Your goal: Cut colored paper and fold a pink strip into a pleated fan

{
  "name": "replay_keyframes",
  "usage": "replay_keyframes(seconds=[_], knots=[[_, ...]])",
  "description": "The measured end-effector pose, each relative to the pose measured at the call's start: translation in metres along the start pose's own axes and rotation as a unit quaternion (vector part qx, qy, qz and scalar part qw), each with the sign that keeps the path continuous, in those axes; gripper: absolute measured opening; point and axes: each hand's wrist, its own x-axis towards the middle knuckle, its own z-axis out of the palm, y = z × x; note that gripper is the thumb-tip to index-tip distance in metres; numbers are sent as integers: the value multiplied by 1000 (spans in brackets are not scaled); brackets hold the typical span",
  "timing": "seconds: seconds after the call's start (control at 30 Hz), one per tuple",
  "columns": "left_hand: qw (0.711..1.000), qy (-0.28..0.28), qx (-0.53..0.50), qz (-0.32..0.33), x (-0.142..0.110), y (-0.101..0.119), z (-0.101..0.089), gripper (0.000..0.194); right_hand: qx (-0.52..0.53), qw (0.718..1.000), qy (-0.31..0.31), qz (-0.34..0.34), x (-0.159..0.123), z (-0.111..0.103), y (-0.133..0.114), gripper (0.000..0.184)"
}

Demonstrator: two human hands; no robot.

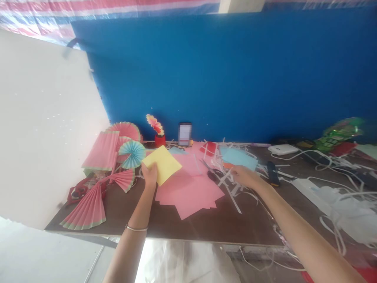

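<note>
My left hand grips a square sheet of yellow paper by its left edge, thumb on top, above a spread stack of pink paper. To the right, my right hand reaches down among white paper strips, fingers drawn together; whatever they pinch is too small to make out. An orange piece lies at its fingertips, and light blue paper is just behind it. Black-handled scissors rest between the pink stack and my right hand.
Pleated paper fans and a blue rosette crowd the table's left side. At the back stand a red pot and a phone. Cables, a white power bank and a green packet lie on the right.
</note>
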Motion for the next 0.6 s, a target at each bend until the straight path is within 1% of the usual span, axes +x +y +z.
replay_keyframes(seconds=[0.03,0.1,0.13,0.2,0.27,0.37,0.47,0.53,0.6], knots=[[1000,-5,1,4,0,-2,1,34,2,1000,-23,1,1,-1,-6,13],[1000,-22,-7,14,1,-5,2,33,-8,1000,-23,7,4,2,-24,15],[999,-33,-15,20,2,-7,3,32,-25,999,-19,13,6,5,-34,18],[998,-53,-27,30,2,-10,4,31,-58,998,-37,14,10,14,-53,25],[997,-67,-27,40,2,-11,4,31,-70,996,-49,14,15,22,-66,24],[996,-75,-16,47,1,-10,5,33,-59,997,-55,12,21,32,-71,19],[997,-75,-6,31,-1,-7,5,36,-42,998,-52,14,26,36,-68,14],[997,-78,-2,23,-1,-6,6,36,-29,999,-35,18,28,36,-65,14],[996,-84,8,31,-1,-6,6,33,-12,1000,-4,19,32,33,-62,13]])
